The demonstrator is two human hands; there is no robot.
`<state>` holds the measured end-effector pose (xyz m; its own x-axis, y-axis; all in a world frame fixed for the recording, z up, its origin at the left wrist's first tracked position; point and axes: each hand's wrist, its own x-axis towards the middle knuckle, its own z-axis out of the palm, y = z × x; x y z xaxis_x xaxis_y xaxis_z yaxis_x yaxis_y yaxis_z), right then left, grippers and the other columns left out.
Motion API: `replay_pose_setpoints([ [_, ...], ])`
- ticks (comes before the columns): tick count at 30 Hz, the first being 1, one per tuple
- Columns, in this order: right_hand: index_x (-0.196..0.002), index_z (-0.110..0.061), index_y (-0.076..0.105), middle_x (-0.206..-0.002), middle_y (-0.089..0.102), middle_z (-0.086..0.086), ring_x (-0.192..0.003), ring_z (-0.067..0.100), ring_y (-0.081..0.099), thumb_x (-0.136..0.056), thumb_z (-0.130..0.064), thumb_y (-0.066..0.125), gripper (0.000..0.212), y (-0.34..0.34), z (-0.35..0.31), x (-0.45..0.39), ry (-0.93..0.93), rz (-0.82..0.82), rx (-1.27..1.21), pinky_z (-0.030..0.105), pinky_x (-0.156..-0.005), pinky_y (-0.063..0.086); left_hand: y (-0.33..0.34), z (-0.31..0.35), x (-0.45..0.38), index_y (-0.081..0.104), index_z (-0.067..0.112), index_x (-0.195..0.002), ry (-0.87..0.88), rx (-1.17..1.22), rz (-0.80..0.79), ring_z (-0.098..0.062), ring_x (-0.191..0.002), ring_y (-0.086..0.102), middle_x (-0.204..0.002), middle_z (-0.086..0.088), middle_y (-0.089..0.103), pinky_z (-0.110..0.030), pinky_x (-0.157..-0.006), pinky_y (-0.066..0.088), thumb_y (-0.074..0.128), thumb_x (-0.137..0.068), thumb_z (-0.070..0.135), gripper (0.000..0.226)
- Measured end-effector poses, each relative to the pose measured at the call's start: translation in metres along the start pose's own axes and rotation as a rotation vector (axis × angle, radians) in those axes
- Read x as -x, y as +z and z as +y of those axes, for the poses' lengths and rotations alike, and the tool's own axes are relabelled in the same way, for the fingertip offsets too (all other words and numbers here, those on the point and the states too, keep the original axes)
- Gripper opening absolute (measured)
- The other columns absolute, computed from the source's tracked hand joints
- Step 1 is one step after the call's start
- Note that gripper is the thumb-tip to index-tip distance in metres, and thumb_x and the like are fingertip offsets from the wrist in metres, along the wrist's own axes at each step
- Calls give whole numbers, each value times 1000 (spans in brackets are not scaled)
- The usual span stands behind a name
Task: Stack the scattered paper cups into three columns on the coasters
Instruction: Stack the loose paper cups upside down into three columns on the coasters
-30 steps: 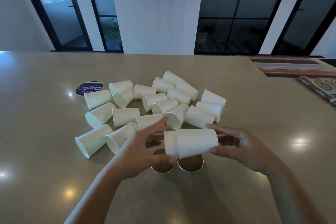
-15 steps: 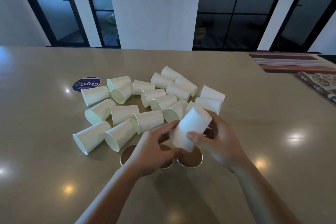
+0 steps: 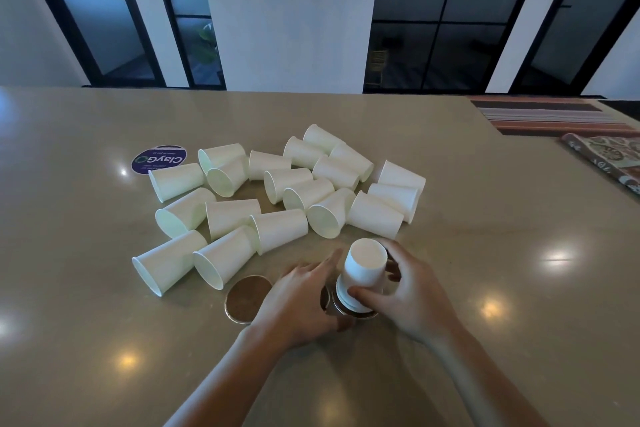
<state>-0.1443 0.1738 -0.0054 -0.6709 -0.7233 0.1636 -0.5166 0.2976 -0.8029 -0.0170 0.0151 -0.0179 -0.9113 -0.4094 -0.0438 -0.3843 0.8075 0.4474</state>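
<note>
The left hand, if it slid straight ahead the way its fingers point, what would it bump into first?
Probably the upside-down cup stack that the right hand holds on a coaster. The left hand points up and rightward, its fingertips already beside the stack; depth is hard to judge.

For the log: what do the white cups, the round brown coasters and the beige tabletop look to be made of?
White cups: thin matte paper, judging by the rolled rims and dull, uniform walls.
Round brown coasters: dark matte centre inside a pale, shinier rim; perhaps cork or leather edged in metal, not certain.
Beige tabletop: smooth and polished, mirroring ceiling lights as bright spots; stone or laminate, cannot tell which.
</note>
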Motion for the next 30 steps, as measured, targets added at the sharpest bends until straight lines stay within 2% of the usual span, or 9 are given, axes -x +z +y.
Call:
replay_pose_setpoints([
  [4,-122,-44,60,-111,67,-37,-105,-10,63,-64,-41,92,66,3,1,-2,-11,-6,20,16,-86,51,5,-3,-3,6,44,-157,1,7,2,-20,-130,49,-135,11,61,-38,-95,53,67,-67,76,113],
  [9,-121,-44,61,-112,68,-32,-107,-7,63,-62,-45,90,66,4,2,-3,-16,-22,47,15,-84,48,6,-6,-4,15,47,-154,31,12,38,-17,-118,55,-118,12,67,-33,-87,54,66,-67,78,105],
  [17,-122,-41,62,-112,70,-29,-108,-4,63,-64,-40,92,65,1,5,-1,-9,-29,51,6,-82,43,2,-6,-4,22,45,-154,18,19,29,-16,-127,53,-130,20,65,-35,-96,53,69,-66,75,104],
  [24,-122,-42,62,-111,70,-29,-108,-8,62,-63,-39,93,66,0,2,1,11,-40,49,7,-80,45,1,-4,-5,23,46,-152,2,11,2,-17,-128,52,-131,20,65,-38,-97,53,68,-65,77,103],
  [28,-134,-47,53,-122,64,-33,-117,-16,54,-62,-39,94,83,-2,-1,3,60,-78,18,7,-84,43,-6,0,-1,33,43,-149,35,-12,3,-16,-123,52,-124,13,66,-28,-94,42,69,-73,71,89],
  [30,-141,-47,48,-131,59,-34,-124,-18,49,-59,-54,92,93,-8,-7,4,77,-96,-10,8,-90,41,-12,0,0,33,42,-151,57,-30,3,-14,-123,53,-127,14,66,-27,-98,38,70,-75,68,88],
])
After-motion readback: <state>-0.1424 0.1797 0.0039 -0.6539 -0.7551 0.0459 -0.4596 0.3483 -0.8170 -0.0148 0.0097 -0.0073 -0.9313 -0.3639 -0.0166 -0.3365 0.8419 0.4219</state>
